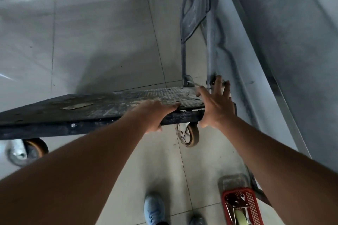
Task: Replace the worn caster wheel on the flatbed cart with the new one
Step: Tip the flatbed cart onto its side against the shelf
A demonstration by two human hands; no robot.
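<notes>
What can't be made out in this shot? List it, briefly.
Head view only:
1. Mount of the corner caster wheel: hidden under the flatbed cart deck edge and the left hand.
2. The far-left caster: blurred, its wear unreadable.
3. The red basket: cut off by the bottom edge, contents partly unseen.
4. Base of the handle: covered by the right hand.

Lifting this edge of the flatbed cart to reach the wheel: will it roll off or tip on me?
Apt to roll: the flatbed cart stands on casters on smooth floor tiles, so a lifted edge may skate away. Probably stiff and fairly heavy: it looks thick and rigid. Its tall handle may pull it over once tipped.
</notes>
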